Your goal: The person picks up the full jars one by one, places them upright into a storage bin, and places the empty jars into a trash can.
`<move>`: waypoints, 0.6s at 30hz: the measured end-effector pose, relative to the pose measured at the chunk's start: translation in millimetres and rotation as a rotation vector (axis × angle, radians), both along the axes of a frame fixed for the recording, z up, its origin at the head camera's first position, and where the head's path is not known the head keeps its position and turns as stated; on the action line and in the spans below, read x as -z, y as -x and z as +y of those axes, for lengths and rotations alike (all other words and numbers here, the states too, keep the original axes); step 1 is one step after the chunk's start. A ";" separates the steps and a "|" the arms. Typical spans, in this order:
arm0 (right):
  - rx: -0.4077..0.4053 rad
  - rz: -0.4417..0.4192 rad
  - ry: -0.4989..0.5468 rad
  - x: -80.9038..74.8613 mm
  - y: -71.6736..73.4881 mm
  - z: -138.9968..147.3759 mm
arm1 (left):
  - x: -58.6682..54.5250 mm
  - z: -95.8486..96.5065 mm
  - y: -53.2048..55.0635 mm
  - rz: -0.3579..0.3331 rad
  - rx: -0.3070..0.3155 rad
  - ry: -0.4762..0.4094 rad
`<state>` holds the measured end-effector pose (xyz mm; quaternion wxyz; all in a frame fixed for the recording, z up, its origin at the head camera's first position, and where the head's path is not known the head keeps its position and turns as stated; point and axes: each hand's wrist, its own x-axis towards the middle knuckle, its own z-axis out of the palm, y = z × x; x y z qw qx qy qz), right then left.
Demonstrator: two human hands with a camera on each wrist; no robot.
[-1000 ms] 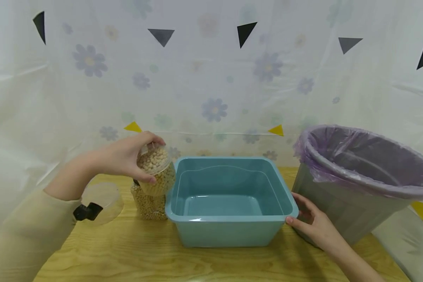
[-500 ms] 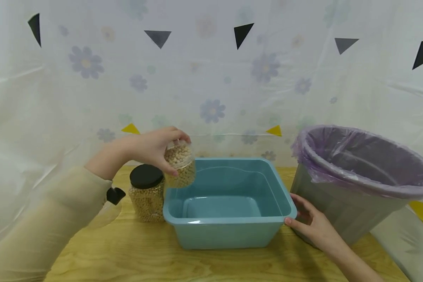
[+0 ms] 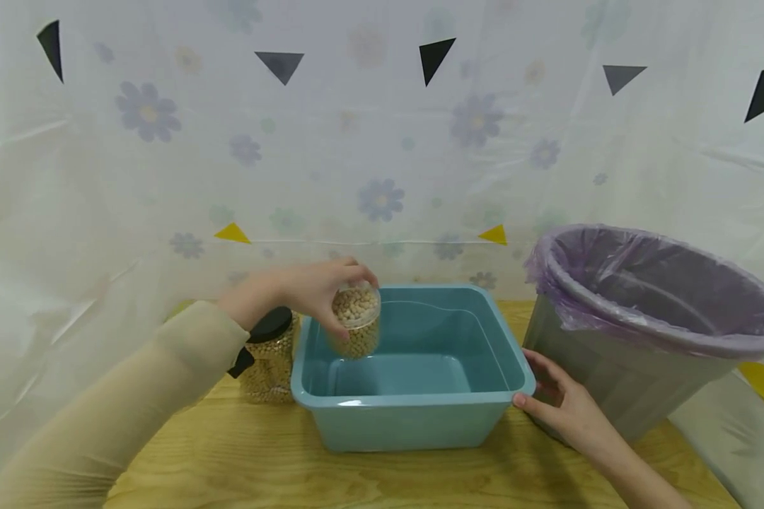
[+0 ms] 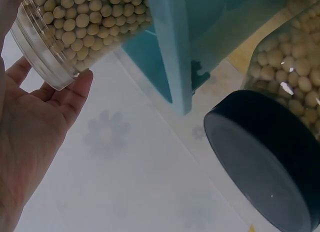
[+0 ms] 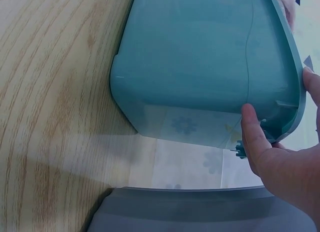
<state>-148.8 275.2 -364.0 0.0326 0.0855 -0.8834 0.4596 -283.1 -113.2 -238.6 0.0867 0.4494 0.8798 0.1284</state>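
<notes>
My left hand grips a clear, open-topped jar of round pale beans near its rim. The jar tilts slightly over the left part of the blue plastic basin, its beans still inside. In the left wrist view the fingers curl round the jar's rim. My right hand pinches the basin's right front rim; in the right wrist view the thumb lies on the rim and a finger touches the outer wall. A bean-filled jar with a black lid stands left of the basin, partly covered by the left forearm.
A grey bin lined with a purple bag stands right of the basin, close to my right hand. Everything stands on a wood-grain table. A flowered white sheet hangs behind.
My left hand has carried the open jar rightward, from in front of the black-lidded jar to over the basin. The sleeve now hides the clear lid. My right hand stays on the basin.
</notes>
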 end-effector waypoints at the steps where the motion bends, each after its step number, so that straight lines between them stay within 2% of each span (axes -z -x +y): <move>1: 0.002 0.001 -0.002 -0.1 -0.1 -0.2 | 3.7 1.6 1.5 -0.016 0.002 -0.003; 4: 0.005 -0.008 0.000 -0.3 -0.1 -0.3 | 15.8 6.0 5.9 -0.037 0.017 0.001; 8: 0.008 -0.021 0.005 -1.1 -0.4 -0.6 | 31.4 10.6 10.1 -0.018 0.063 0.047; 14: 0.001 -0.014 0.001 -1.9 -1.2 -0.9 | 50.6 13.1 15.6 -0.054 0.098 0.117; 18: -0.004 -0.005 0.007 -1.3 -1.1 -0.8 | 60.4 14.4 19.8 -0.026 0.114 0.164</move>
